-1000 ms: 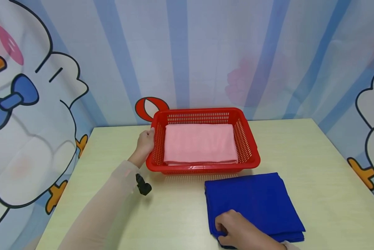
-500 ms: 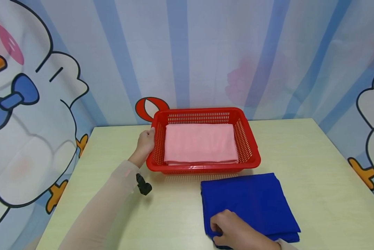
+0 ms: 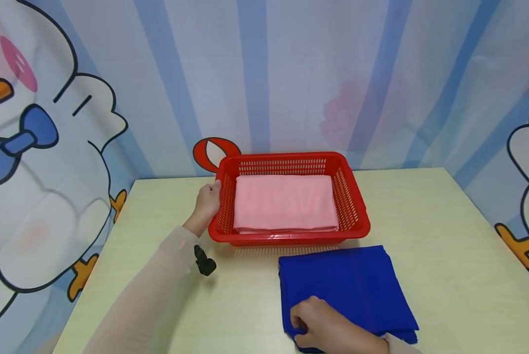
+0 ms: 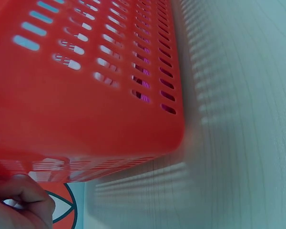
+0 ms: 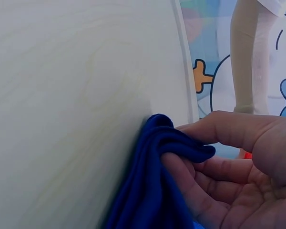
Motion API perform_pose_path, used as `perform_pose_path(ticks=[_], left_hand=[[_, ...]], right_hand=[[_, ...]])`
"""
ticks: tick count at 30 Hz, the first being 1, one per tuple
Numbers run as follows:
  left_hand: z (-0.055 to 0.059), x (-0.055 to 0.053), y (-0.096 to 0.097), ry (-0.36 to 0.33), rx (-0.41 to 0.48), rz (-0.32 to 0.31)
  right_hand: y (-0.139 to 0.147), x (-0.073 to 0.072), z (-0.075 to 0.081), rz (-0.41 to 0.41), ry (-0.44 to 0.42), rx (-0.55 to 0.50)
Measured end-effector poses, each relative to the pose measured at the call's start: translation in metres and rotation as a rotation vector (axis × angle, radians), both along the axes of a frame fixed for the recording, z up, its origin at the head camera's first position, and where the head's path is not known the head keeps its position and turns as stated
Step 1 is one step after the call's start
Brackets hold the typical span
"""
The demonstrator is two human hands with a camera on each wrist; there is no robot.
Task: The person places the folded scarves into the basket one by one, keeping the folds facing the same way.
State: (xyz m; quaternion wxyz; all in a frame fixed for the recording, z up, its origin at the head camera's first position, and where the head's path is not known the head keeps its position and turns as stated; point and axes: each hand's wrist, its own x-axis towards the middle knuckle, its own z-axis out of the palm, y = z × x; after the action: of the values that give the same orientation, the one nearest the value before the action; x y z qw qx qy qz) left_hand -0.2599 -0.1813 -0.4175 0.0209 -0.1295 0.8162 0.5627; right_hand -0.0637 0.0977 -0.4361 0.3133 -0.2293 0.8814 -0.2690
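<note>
A red perforated plastic basket (image 3: 286,239) stands at the back of the table, with a folded pink cloth (image 3: 285,202) lying flat inside it. My left hand (image 3: 207,201) grips the basket's left rim; in the left wrist view its curled fingers (image 4: 26,195) show at the lower left corner. In front of the basket, to the right, lies a folded blue cloth (image 3: 344,285). My right hand (image 3: 324,324) pinches its near left corner. The right wrist view shows the layered blue edge (image 5: 157,157) between thumb and fingers.
The pale wooden table (image 3: 432,236) ends at a printed fabric backdrop (image 3: 286,78) behind the basket. A small black device (image 3: 204,261) sits at the left wrist. Printed panels also rise on both sides.
My right hand has drawn the blue cloth a little to the left across the table, keeping its pinch. The left hand and the basket hold their place.
</note>
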Motion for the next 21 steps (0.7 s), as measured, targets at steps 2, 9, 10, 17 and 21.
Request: perform_pose_path(ticks=[2,9,10,17,21], left_hand=[[0.000,0.000,0.001,0.001,-0.004,0.004],[0.000,-0.001,0.002,0.005,-0.006,0.006],[0.000,-0.001,0.002,0.004,-0.005,0.006],[0.001,0.000,0.001,-0.002,0.004,-0.001],[0.001,0.001,0.000,-0.005,0.009,-0.006]], right_hand=[[-0.001,0.000,0.000,0.009,0.010,-0.003],[-0.008,-0.001,-0.001,0.053,0.055,-0.027],[-0.009,-0.001,-0.002,0.057,0.056,-0.028],[-0.015,-0.001,-0.001,0.074,0.059,-0.043],[-0.019,-0.001,-0.001,0.073,0.057,-0.043]])
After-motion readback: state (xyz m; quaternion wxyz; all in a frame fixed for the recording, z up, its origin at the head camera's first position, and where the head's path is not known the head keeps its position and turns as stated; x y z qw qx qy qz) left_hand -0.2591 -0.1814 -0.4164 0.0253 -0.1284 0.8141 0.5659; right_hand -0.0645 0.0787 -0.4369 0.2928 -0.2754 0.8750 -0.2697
